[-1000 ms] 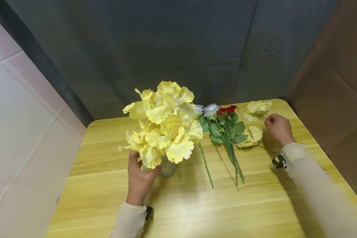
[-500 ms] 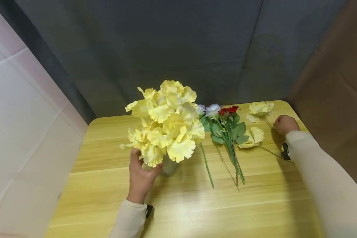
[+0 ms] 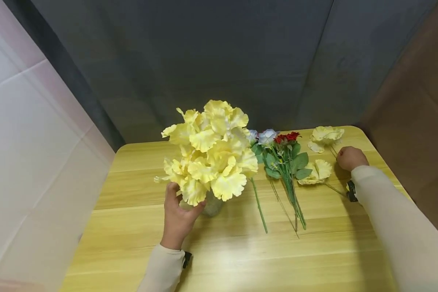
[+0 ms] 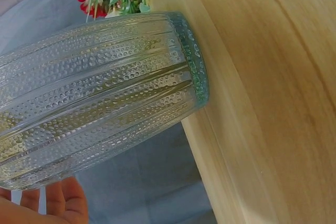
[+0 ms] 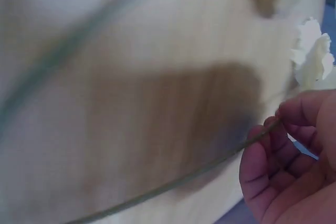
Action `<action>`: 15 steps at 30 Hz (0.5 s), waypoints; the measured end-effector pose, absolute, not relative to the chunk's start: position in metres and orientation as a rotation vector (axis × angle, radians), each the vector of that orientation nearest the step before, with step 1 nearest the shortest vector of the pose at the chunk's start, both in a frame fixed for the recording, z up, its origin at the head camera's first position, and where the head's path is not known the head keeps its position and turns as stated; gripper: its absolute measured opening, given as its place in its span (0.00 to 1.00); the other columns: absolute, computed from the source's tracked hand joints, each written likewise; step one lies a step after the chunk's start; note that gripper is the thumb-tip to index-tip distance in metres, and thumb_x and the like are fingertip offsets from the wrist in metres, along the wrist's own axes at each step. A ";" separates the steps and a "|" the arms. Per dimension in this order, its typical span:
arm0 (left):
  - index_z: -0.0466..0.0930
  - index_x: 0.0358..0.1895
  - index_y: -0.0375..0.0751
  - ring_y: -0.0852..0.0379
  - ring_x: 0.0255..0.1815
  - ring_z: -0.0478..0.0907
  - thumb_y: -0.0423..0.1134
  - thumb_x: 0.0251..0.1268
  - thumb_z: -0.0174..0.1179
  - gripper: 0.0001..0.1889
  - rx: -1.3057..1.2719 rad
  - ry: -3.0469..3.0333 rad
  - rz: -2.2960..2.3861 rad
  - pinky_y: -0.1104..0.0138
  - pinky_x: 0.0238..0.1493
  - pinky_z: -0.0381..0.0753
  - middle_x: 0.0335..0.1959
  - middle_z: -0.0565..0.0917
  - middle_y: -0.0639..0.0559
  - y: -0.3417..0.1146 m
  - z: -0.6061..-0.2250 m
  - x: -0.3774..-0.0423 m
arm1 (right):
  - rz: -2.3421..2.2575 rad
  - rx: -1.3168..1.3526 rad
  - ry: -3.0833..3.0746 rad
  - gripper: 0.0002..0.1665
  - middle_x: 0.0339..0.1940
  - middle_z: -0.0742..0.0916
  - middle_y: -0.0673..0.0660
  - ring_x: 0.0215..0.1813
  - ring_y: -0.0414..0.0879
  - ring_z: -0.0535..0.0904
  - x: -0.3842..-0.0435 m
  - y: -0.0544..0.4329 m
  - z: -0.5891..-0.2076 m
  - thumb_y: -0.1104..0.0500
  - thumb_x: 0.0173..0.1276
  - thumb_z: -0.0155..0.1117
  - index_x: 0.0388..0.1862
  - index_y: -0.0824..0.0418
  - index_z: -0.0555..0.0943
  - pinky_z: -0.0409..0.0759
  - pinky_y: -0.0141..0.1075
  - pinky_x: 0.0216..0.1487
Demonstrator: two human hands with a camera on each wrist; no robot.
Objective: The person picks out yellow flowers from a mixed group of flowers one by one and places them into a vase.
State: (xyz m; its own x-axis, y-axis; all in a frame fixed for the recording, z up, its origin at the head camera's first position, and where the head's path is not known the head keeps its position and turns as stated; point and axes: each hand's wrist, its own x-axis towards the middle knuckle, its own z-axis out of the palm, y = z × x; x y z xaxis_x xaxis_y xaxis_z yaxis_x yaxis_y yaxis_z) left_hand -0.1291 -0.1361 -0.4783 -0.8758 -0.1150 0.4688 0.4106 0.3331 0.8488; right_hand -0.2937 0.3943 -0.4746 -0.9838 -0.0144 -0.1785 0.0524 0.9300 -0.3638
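A ribbed, dimpled clear glass vase (image 4: 105, 87) stands on the table, full of yellow ruffled flowers (image 3: 208, 154) that hide its mouth in the head view. My left hand (image 3: 179, 221) holds the vase near the top, thumb on the near side and fingers curled around the left. At the table's right, my right hand (image 3: 351, 157) pinches a thin green stem (image 5: 210, 166) between thumb and fingers. That stem leads to a loose yellow flower (image 3: 325, 136) at the back right. A second loose yellow flower (image 3: 317, 172) lies just in front of it.
Between vase and right hand lies a bunch of red flowers (image 3: 286, 138) with green leaves and long stems. Pale blue roses (image 3: 267, 137) lie beside it. A dark curtain (image 3: 204, 52) hangs behind the wooden table (image 3: 131, 243), with fabric walls at both sides.
My right hand has moved right, away from the flower heads and along the stem, and its fingers have closed on it. The left hand keeps its hold on the vase. The head view shifted slightly.
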 end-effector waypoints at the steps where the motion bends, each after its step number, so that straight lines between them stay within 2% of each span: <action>1: 0.63 0.50 0.36 0.54 0.57 0.66 0.32 0.45 0.76 0.32 -0.259 -2.147 -1.567 0.48 0.53 0.70 0.50 0.69 0.53 -0.135 -0.478 -0.129 | -0.573 0.020 2.907 0.15 0.15 0.67 0.53 0.21 0.47 0.61 -0.294 0.394 -0.470 0.63 0.72 0.42 0.22 0.60 0.65 0.64 0.43 0.28; 3: 0.62 0.49 0.36 0.53 0.56 0.66 0.31 0.44 0.76 0.32 -0.255 -2.138 -1.561 0.48 0.52 0.70 0.50 0.69 0.52 -0.134 -0.478 -0.129 | -0.616 0.002 2.926 0.14 0.17 0.72 0.56 0.21 0.47 0.64 -0.295 0.392 -0.459 0.63 0.72 0.45 0.26 0.64 0.69 0.67 0.43 0.28; 5: 0.62 0.49 0.36 0.53 0.56 0.66 0.31 0.44 0.76 0.32 -0.255 -2.139 -1.555 0.48 0.52 0.71 0.50 0.69 0.52 -0.133 -0.477 -0.129 | -0.672 0.009 2.949 0.11 0.25 0.79 0.66 0.24 0.51 0.70 -0.295 0.389 -0.446 0.63 0.72 0.47 0.36 0.71 0.73 0.70 0.45 0.29; 7: 0.63 0.50 0.36 0.53 0.56 0.66 0.31 0.44 0.76 0.32 -0.256 -2.144 -1.553 0.48 0.52 0.71 0.50 0.69 0.52 -0.133 -0.477 -0.129 | -0.731 0.014 2.970 0.16 0.38 0.82 0.73 0.29 0.56 0.75 -0.293 0.385 -0.431 0.63 0.73 0.48 0.50 0.76 0.72 0.73 0.47 0.31; 9: 0.63 0.50 0.36 0.53 0.56 0.66 0.32 0.45 0.76 0.32 -0.255 -2.151 -1.552 0.48 0.52 0.71 0.50 0.69 0.52 -0.133 -0.477 -0.128 | -0.835 0.018 2.959 0.20 0.46 0.80 0.77 0.33 0.57 0.78 -0.290 0.379 -0.417 0.61 0.75 0.47 0.57 0.77 0.68 0.76 0.47 0.32; 11: 0.63 0.50 0.36 0.53 0.56 0.66 0.31 0.45 0.76 0.32 -0.259 -2.156 -1.555 0.48 0.52 0.71 0.50 0.68 0.52 -0.134 -0.477 -0.128 | -0.967 0.018 2.915 0.21 0.47 0.77 0.75 0.35 0.56 0.78 -0.286 0.372 -0.404 0.59 0.77 0.46 0.58 0.76 0.66 0.77 0.45 0.33; 15: 0.65 0.52 0.35 0.55 0.56 0.65 0.29 0.45 0.74 0.31 -0.264 -2.165 -1.594 0.49 0.52 0.70 0.50 0.68 0.51 -0.134 -0.466 -0.123 | -1.228 0.009 2.825 0.19 0.46 0.75 0.65 0.38 0.51 0.76 -0.277 0.355 -0.383 0.55 0.78 0.45 0.53 0.71 0.67 0.80 0.39 0.35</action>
State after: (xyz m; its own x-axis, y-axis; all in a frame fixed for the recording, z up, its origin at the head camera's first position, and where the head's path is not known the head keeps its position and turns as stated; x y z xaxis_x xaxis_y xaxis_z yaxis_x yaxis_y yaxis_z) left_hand -0.1228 -0.1339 -0.4664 -0.8865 -0.1019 0.4514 0.4008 0.3186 0.8590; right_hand -0.2772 0.3547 -0.3826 -0.9981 -0.0190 -0.0587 0.0299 0.6822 -0.7306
